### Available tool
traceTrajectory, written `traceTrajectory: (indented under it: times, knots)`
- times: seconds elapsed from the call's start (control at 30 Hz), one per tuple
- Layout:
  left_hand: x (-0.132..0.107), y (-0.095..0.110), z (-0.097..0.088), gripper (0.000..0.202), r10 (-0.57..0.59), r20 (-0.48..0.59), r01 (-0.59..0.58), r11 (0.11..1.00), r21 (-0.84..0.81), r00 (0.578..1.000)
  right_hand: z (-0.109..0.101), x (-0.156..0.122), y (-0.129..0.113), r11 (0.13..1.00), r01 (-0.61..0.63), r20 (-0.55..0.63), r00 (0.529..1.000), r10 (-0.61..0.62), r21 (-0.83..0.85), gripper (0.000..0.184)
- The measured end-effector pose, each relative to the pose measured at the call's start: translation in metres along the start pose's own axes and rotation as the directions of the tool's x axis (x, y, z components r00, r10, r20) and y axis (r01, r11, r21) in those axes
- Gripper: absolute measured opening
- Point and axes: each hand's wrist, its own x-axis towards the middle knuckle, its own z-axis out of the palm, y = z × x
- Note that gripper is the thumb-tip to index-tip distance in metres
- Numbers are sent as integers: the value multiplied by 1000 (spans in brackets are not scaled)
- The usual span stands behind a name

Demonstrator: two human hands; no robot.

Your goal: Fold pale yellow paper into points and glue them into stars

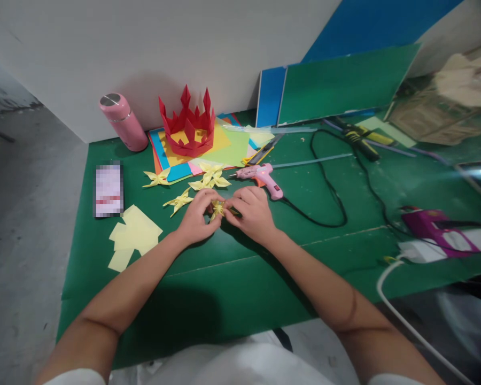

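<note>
A small yellow paper flower [217, 210] is held between my two hands above the green table. My left hand [200, 216] pinches its left side, and the fingers of my right hand [251, 213] close on its right side. Parts of the flower are hidden by the fingers. Just beyond my hands lie more folded yellow flowers [210, 177], with single ones [178, 201] nearer my left hand. A pink glue gun [264, 176] rests beyond my right hand, its nozzle pointing left.
Yellow paper squares [138, 232], a phone [109, 190] and a pink bottle [124, 123] are on the left. A red paper crown [190, 131] sits on coloured sheets [236, 149]. A black cord [324, 222] runs right to a power strip [423, 250]. A cutter [264, 151] lies behind the gun.
</note>
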Motion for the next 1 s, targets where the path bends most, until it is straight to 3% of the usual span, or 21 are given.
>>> traceTrajectory:
  times: [0.17, 0.6, 1.0]
  knots:
    - [1, 1, 1, 25, 1, -27, -1, 1000, 23, 1000, -1, 0, -1, 1000, -10, -3, 1000, 10, 10, 15]
    - [-2, -6, 3, 23, -212, -59, 202, 969, -141, 976, -5, -1, 6, 998, -36, 41, 999, 34, 56, 22]
    - [-2, -5, 4, 21, -233, -72, 217, 960, -175, 970, -6, -1, 9, 997, -43, 84, 996, 37, 64, 18]
